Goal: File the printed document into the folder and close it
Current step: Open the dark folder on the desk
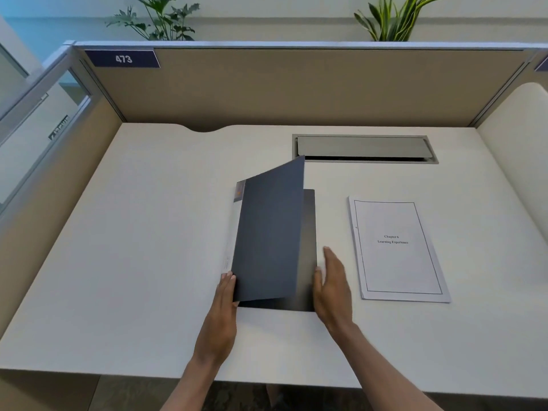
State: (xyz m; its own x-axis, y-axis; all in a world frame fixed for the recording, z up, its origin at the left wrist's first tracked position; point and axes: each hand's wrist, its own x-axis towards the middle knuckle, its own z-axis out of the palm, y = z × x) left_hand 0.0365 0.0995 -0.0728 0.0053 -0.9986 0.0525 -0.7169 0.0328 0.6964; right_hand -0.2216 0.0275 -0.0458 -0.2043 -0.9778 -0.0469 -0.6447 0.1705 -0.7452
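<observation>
A dark grey folder [271,232] lies in the middle of the white desk [148,247], its front cover lifted partway up and its white spine on the left. My left hand [222,304] rests against the folder's lower left corner by the spine, touching the raised cover's edge. Fingers apart, my right hand [332,289] sits at the folder's lower right edge and holds nothing. The printed document [397,250], a white stapled stack with a framed title page, lies flat to the right of the folder, apart from both hands.
A grey cable hatch [364,148] is set into the desk behind the folder. Beige partition walls [296,84] close off the back and both sides, with a "473" label at the upper left. Plants stand beyond the partition. The desk's front edge runs near my forearms.
</observation>
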